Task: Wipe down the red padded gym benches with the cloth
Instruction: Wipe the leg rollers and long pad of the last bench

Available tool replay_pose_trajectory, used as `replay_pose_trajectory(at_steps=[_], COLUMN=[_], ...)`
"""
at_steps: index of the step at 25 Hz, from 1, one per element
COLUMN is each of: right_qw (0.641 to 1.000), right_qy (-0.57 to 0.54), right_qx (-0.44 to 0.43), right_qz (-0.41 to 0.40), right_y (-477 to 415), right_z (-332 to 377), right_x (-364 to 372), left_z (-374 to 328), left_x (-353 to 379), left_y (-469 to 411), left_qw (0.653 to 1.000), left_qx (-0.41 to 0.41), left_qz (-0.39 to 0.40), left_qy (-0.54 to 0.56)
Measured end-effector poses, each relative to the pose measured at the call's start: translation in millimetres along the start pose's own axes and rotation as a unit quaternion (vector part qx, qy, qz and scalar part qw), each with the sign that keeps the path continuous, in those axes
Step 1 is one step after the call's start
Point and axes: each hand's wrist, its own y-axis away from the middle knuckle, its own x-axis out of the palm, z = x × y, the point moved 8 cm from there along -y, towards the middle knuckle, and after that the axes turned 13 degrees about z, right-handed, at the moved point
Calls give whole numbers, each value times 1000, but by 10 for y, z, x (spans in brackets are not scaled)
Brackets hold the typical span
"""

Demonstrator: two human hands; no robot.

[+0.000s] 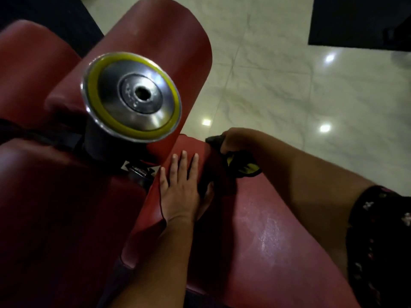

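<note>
wipe-down of red bench seat: hand and cloth positions

head view. the red padded vinyl bench seat (266, 218) fills the lower right of the frame. the left hand (180, 187) lies palm down on the seat's upper end at frame centre, fingers straight and slightly spread, gripping nothing. judged purpose: to brace the person against the pad while the other hand works.

the right hand (232, 141) sits at the seat's far edge, just right of centre, with its fingers curled round the dark cloth with yellow trim (243, 166). the cloth hangs from that grip onto the seat surface between the two hands. a glossy streak on the seat at lower right suggests that area is already wiped.

the round steel bar end with yellow ring (133, 96) overhangs at left centre, above the seat's near corner. the long red backrest pad (155, 41) runs to the top centre.

markings: stamped characters on the bar end hub are too blurred to read. the small white label (127, 166) below the bar end is also unreadable. no brand is visible.
</note>
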Motion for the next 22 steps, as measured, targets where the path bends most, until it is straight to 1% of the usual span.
replay_pose_trajectory(at_steps=[1,4,6,7,9,10,11,12,14,16,17,18,21,22], right_qw=[1000,999,997,998,996,993,991,991,995,997,996,996,990,988], right_qy=[3,7,-22,-41,-66,-54,-26,1,15,-35,-56,-62,-74,-73], right_qx=[11,-39,-54,-34,51,94,117,112,39,-31,-41,-24,110,123], right_qz=[0,-37,-43,-38,-36,-44,-59,-74,-90,-68,-59,-55,-50,-59], right_y=[-7,-43,-24,-6,60,103,141,158,137,164,189,203,154,147], right_z=[1,161,32,-119,-396,-434,-388,-294,-200,-367,-520,-687,-1034,-1032], right_x=[-7,106,167,177,220,228,225,215,240,278,298,323,408,413], left_z=[-8,-32,-34,-36,-40,-43,-41,-39,-54,-55,-57,-59,-75,-75], left_x=[-13,-36,-31,-28,-31,-31,-32,-30,-27,-23,-23,-25,-37,-40], left_y=[4,15,18,20,17,11,12,19,30,33,32,30,34,37], left_qw=[1000,1000,1000,1000,1000,1000,1000,1000,1000,1000,1000,1000,1000,1000], left_qx=[-1,-2,-4,-4,-6,-6,-7,-8,-7,-11,-12,-13,-12,-12], left_qz=[-1,-4,-1,3,10,12,13,14,13,12,11,9,7,6], left_qy=[-2,1,4,7,10,9,8,9,8,8,10,11,14,15])
